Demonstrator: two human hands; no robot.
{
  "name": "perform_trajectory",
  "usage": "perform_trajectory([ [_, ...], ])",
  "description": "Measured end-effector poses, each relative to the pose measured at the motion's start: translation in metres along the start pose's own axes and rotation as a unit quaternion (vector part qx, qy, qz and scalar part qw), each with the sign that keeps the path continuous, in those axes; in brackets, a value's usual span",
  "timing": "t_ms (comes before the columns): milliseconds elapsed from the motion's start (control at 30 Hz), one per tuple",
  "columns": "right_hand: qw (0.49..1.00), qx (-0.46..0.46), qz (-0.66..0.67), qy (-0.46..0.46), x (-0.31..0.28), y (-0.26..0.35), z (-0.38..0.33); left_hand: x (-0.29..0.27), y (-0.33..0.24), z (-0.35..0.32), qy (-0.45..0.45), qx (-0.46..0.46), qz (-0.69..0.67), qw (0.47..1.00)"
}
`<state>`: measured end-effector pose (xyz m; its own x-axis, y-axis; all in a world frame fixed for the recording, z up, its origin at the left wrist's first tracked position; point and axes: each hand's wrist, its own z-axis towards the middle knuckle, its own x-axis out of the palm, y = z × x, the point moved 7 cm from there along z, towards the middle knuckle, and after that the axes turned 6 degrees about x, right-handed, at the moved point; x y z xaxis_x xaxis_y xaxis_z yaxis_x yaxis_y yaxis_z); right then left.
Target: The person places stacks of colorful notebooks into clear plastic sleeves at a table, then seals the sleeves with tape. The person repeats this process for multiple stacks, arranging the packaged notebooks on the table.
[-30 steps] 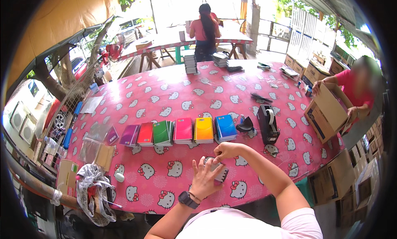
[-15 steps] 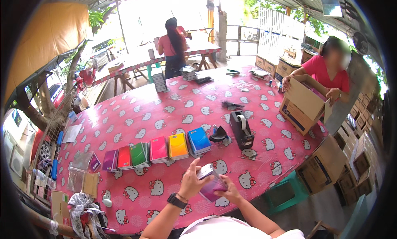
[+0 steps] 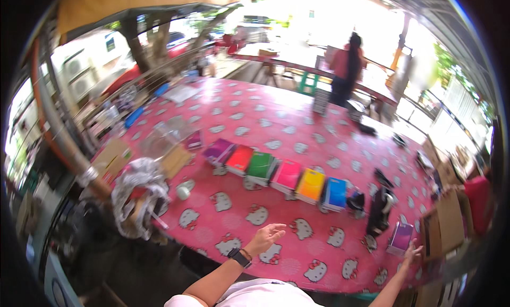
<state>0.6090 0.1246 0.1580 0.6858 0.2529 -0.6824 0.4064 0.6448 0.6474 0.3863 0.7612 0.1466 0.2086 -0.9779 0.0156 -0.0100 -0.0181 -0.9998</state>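
Observation:
My left hand [image 3: 265, 239], with a dark watch on its wrist, hovers over the near part of the table, fingers stretched out and holding nothing. At the right side my right hand [image 3: 411, 252] has its fingers apart beside a stack of purple notebooks [image 3: 400, 237]; the fingertips are at the stack's edge, and whether they touch it is hard to see. Across the middle runs a row of notebook stacks: purple [image 3: 219, 150], red [image 3: 240, 158], green [image 3: 261, 166], pink [image 3: 287, 174], yellow [image 3: 311, 183] and blue [image 3: 334, 192].
A black tape dispenser [image 3: 379, 211] stands left of the purple stack. An open carton [image 3: 445, 224] is at the right edge, near a person in a red top [image 3: 478, 200]. Clear plastic bags [image 3: 166, 137] and a patterned cloth [image 3: 139, 195] lie at the left. Another person [image 3: 348, 68] stands beyond the table.
The view has swung left. My two hands, both on the purple notebooks before, are now far apart; the notebooks have moved right, past the tape dispenser, and my left hand has let go.

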Motion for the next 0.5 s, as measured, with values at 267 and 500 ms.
perform_trajectory([
  [267,0.770,-0.390,0.318,0.394,0.090,0.355,-0.327,-0.134,0.032,-0.070,-0.222,0.031,0.048,0.973],
  [500,0.498,-0.519,0.325,0.614,0.108,0.549,-0.684,-0.246,0.015,-0.127,-0.400,0.066,0.274,0.872],
])
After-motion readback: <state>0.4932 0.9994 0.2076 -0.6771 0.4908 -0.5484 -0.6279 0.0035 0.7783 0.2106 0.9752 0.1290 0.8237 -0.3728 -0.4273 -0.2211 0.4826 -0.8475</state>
